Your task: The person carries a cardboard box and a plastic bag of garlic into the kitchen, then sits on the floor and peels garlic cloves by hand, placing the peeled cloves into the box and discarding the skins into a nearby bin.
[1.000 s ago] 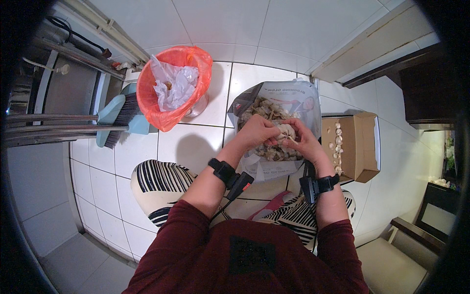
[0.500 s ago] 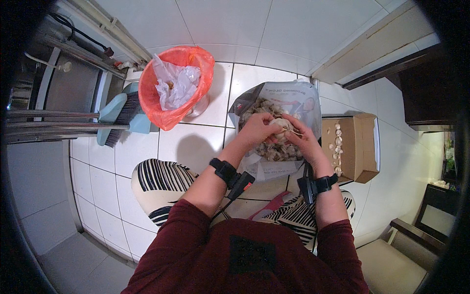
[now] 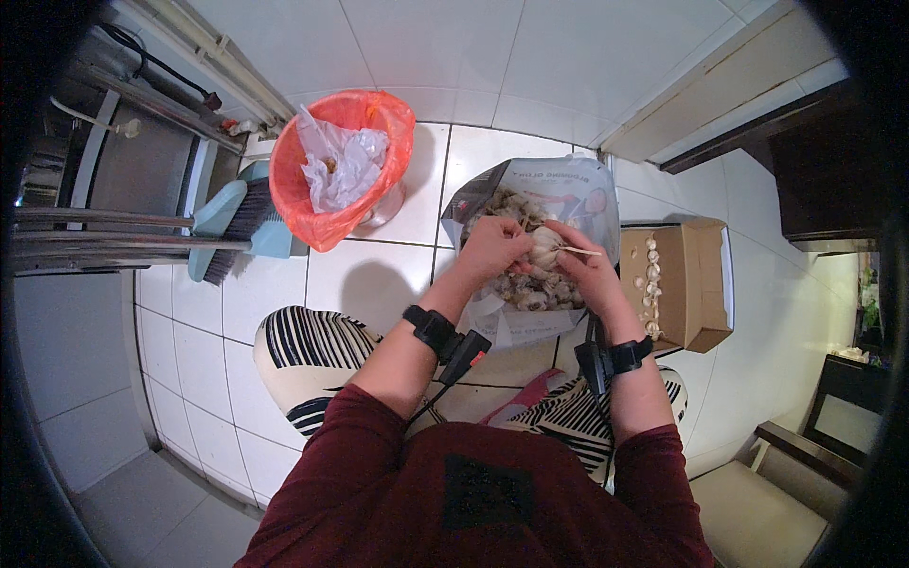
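At the lower edge sits a maroon top (image 3: pixel 369 473) with a dark chest square, its detail too dim to read. Black bands (image 3: pixel 436 331) circle both wrists; the left one's block carries a small red label, too small to read. Over an open grey-white plastic bag (image 3: pixel 544 180), the right hand (image 3: pixel 592 273) grips a garlic bulb (image 3: pixel 544 250), round, cream-white and ribbed, its thin pale stem poking out rightward past the fingers. The left hand (image 3: pixel 497 251) is closed on the bulb's left side, thumb and forefinger pinched together at its edge. Below them, the bag holds more garlic bulbs (image 3: pixel 530 298) and papery skins. Printed on the bag are dark lettering and a picture of a person. To the right, a cardboard box (image 3: pixel 684 289) holds a row of pale cloves (image 3: pixel 652 275). Farther off, left, stands a bin lined with an orange-red bag (image 3: pixel 393 142), crumpled white plastic (image 3: pixel 346 166) inside.
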`<state>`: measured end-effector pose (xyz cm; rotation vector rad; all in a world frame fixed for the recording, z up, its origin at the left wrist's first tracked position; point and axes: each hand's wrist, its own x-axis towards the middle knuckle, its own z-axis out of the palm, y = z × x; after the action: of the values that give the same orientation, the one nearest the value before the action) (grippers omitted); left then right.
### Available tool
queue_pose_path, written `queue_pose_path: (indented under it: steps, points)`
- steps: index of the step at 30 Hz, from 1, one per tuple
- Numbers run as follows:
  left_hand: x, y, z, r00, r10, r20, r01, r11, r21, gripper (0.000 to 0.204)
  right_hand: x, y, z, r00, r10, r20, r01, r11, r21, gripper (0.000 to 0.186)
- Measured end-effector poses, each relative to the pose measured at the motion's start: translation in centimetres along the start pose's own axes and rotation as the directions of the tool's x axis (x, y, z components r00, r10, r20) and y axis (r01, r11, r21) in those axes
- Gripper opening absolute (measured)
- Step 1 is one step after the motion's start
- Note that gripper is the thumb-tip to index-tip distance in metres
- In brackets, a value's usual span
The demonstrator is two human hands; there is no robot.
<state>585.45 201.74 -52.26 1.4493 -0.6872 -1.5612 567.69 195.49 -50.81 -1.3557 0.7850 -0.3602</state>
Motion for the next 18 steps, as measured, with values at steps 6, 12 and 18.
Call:
queue_pose_path:
  steps: [6,12,18]
  points:
    - [0.0,0.3,0.2,1.0,0.0,-0.006,0.0,0.999,-0.049,0.014,0.1,-0.4,-0.1,0.997,-0.066,-0.048,0.066,0.998,-0.01,0.043]
    - [-0.2,0.6,0.7,0.999,-0.033,-0.022,0.035,0.99,0.139,0.017,-0.3,-0.7,0.8,0.973,-0.225,-0.043,0.198,0.919,-0.341,0.048]
    - [-0.1,0.3,-0.4,0.999,0.034,0.03,-0.034,0.999,0.026,0.017,-0.4,-0.8,0.1,0.993,-0.106,-0.05,0.097,0.983,-0.156,0.047]
